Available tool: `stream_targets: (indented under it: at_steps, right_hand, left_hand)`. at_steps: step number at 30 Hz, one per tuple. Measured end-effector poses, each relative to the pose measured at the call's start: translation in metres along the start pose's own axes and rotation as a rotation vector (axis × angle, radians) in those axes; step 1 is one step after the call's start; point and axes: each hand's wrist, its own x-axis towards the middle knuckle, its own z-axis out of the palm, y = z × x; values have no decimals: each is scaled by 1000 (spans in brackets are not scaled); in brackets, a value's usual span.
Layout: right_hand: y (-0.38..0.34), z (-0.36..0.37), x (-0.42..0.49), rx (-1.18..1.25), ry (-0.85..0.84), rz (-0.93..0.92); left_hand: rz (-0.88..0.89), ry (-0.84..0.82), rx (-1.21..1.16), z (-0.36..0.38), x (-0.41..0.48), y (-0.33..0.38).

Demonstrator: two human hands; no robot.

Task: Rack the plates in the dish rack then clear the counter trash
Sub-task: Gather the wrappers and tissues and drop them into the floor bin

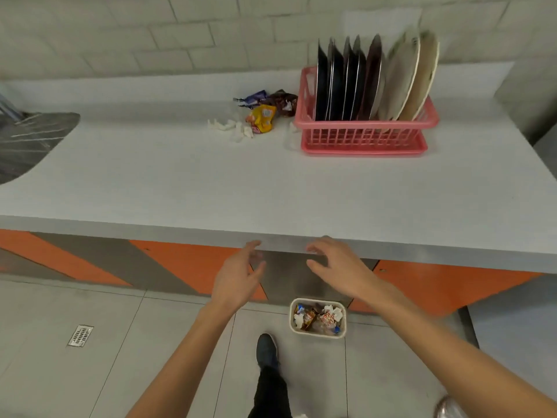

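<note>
Setting: a kitchen. A long white counter (180, 182) runs along a white tiled wall (120, 34), with a steel sink (27, 140) at its left end and a pink dish rack (361, 137) of upright plates (349, 82) at the back right. Below are orange-and-grey cabinet fronts (193, 263), a tiled floor with a metal floor drain (80, 335), and a small waste bin (291, 315) holding wrappers.
</note>
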Motion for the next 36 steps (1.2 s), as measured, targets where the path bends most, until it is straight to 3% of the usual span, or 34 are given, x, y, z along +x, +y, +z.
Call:
stream_targets:
  at_steps: [5, 11, 15, 22, 27, 32, 36]
  right_hand:
    - [-10, -22, 93, -52, -81, 94]
    - [-28, -40, 213, -123, -134, 241]
    - [-35, -36, 270, -193, -163, 320]
    - [-36, -36, 332, -270, -191, 457]
    - [-47, -31, 355, -426, -338, 573]
    - [-65, -35, 363, -559, -379, 544]
    - [-58, -29, 367, -620, -372, 511]
  left_hand:
    - [-60, -14, 70, -37, 92, -25]
    - [17, -303, 480, -77, 215, -41]
    - [132, -362, 696, -88, 260, -43]
    - [289, -458, 681, -109, 298, -59]
    - [202, -325, 332, -133, 346, -70]
    - [215, -61, 294, -147, 397, -72]
    - [233, -116, 407, -145, 434, -62]
